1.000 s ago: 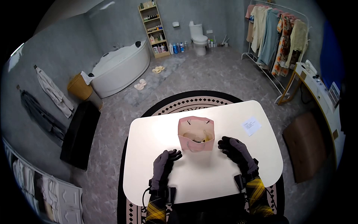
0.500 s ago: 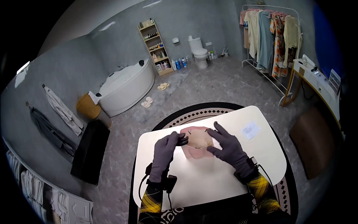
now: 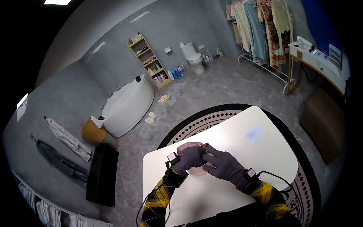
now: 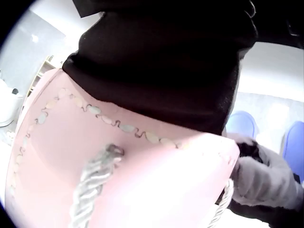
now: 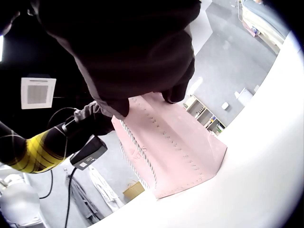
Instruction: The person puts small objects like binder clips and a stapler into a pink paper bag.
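A pink paper gift bag (image 3: 187, 145) stands on the white table, mostly covered by the two hands in the head view. White twisted rope handles (image 4: 90, 185) hang down its front. My left hand (image 3: 189, 158), in a dark grey glove, reaches over the bag's mouth; in the left wrist view its fingers pass behind the top edge and are hidden. On the right side, my gloved right hand (image 3: 223, 163) grips the upper edge, with thumb and fingers on either side of it in the right wrist view. The bag's contents are hidden.
The white table (image 3: 264, 162) stands on a round patterned rug (image 3: 181, 130). A printed paper sheet (image 3: 254, 134) lies at its far right. Cables run from both wrist cameras. Farther off are a bathtub (image 3: 128, 106), a shelf (image 3: 149, 60) and a clothes rack (image 3: 261, 66).
Both hands have come in from either side onto the bag's top. My left hand has moved right, into its mouth, and the right has closed on the edge. The head view has tilted.
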The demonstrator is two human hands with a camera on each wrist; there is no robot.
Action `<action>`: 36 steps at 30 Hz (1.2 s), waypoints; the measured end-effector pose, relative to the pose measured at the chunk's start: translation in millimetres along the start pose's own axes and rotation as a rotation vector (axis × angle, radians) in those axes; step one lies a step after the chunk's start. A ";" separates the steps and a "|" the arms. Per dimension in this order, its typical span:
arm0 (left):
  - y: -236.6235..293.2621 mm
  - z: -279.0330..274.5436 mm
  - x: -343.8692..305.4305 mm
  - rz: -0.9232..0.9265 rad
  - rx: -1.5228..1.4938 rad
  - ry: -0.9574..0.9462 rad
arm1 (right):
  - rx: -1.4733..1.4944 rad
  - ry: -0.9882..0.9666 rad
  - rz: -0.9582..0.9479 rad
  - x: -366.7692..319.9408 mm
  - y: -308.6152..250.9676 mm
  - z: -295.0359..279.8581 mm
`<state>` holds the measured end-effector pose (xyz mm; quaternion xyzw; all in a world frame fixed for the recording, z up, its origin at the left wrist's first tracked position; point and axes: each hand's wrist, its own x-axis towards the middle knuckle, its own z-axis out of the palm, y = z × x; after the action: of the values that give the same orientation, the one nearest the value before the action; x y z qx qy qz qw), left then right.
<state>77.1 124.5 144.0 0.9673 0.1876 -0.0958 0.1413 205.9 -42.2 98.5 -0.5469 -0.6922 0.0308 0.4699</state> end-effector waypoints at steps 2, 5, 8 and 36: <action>-6.7 15.2 11.4 -0.071 0.125 -0.090 | -0.001 -0.017 0.008 -0.1 -2.4 -3.6; -91.8 88.9 21.5 0.180 -1.246 0.376 | -0.002 -0.039 0.024 1.1 -3.6 -6.4; -142.0 139.0 39.5 0.267 -0.850 0.427 | -0.011 -0.024 0.022 -0.6 -2.8 -3.0; -85.3 41.0 4.2 0.298 -0.631 -0.127 | -0.003 -0.014 0.079 -3.9 3.4 1.0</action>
<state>42.2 189.2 84.2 0.8849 0.0558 -0.0714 0.4570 207.6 -43.4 93.6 -0.5741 -0.6735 0.0521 0.4628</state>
